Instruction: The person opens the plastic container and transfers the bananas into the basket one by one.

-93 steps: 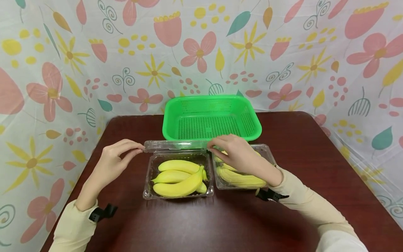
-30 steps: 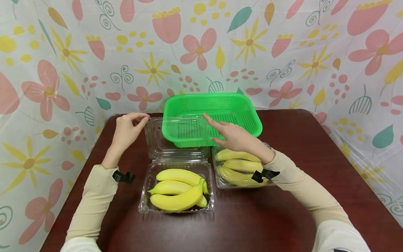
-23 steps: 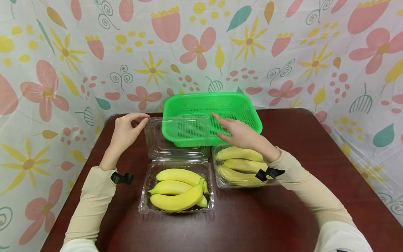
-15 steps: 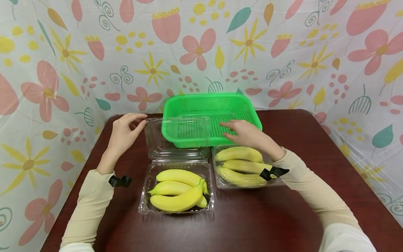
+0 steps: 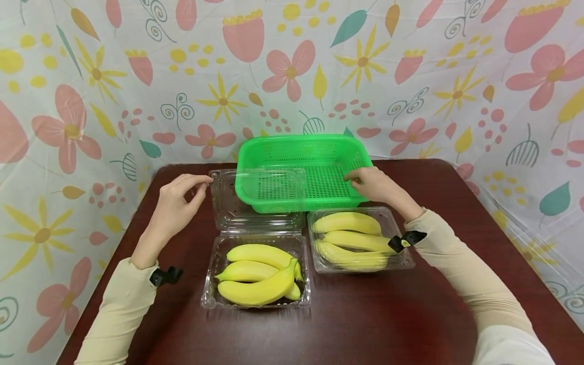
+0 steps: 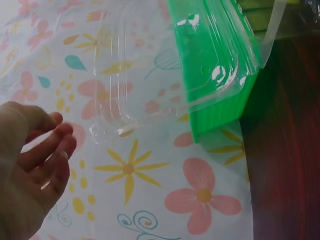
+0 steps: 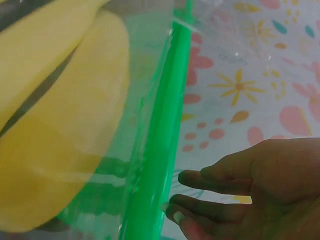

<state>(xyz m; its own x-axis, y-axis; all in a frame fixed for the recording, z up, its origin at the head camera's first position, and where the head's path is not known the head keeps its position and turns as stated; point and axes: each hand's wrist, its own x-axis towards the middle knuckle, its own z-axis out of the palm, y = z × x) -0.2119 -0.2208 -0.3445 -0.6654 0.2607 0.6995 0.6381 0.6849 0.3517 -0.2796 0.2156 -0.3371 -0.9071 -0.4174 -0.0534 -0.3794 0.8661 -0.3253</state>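
A clear plastic clamshell box (image 5: 210, 299) holds several bananas (image 5: 255, 293). Its lid (image 5: 223, 197) is swung back and overlaps the near left of the green basket (image 5: 246, 202). My left hand (image 5: 175, 205), fingers loosely bent, is by the lid's far left corner; in the left wrist view a small gap separates the hand (image 6: 37, 160) from the lid (image 6: 117, 107). My right hand (image 5: 380, 188) holds nothing and hovers over the basket's right side, fingers relaxed. Below it, a second clamshell box (image 5: 319, 267) with bananas (image 5: 349, 240) has its lid down.
The dark red-brown table (image 5: 347, 324) carries both boxes side by side, with the basket behind them. A white curtain (image 5: 292, 61) printed with flowers closes off the back and sides.
The left box's lid went from standing up to lying back against the basket. My right hand has left it and moved right. My left hand has drawn slightly back off the lid corner.
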